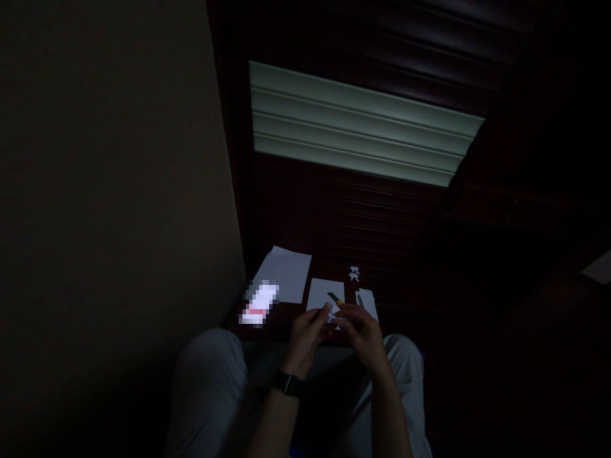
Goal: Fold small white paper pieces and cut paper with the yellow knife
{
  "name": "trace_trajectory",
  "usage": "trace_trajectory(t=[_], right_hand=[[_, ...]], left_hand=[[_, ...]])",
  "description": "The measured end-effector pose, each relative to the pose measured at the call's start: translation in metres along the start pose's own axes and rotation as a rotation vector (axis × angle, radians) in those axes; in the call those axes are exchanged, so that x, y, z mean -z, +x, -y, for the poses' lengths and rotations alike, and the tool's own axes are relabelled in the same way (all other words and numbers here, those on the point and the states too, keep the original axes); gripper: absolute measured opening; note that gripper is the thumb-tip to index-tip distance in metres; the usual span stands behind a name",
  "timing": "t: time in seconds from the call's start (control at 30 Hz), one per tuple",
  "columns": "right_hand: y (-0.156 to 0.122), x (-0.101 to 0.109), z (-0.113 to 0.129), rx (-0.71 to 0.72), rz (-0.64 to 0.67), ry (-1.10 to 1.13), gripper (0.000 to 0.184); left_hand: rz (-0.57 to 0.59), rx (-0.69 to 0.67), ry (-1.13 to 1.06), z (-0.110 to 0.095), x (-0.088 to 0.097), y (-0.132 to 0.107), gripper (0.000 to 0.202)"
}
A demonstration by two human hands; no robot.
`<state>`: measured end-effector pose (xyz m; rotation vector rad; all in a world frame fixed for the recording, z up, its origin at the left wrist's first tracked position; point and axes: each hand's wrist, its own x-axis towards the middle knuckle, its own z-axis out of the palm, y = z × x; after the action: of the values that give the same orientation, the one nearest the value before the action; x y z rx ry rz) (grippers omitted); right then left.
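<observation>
Both hands meet over the near edge of a small dark table. My left hand (307,332), with a black watch on its wrist, pinches a small piece of white paper (330,312). My right hand (361,327) has its fingers closed on the other side of the same paper. Just beyond the fingertips, a utility knife (335,298) with a yellow part and a dark blade lies over a white sheet (317,290). Its lower end is hidden by my right hand. Dim light hides the paper's exact folds.
Larger white sheets (289,270) lie at the table's left, beside a bright blurred-out phone-like screen (260,304). Small white cut-out shapes (354,274) sit at the back. More paper (368,299) with a dark slim object lies right. A wall (119,159) bounds the left.
</observation>
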<state>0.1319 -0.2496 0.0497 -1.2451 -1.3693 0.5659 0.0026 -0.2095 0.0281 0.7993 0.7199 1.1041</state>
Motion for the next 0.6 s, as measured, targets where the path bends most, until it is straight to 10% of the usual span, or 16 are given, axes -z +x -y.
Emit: trace_trajectory(t=[0.6], right_hand=[[-0.0029, 0.0013, 0.0021, 0.02, 0.05, -0.094, 0.011]], left_hand=[[0.037, 0.005, 0.235, -0.0017, 0.0022, -0.0024, 0.038]])
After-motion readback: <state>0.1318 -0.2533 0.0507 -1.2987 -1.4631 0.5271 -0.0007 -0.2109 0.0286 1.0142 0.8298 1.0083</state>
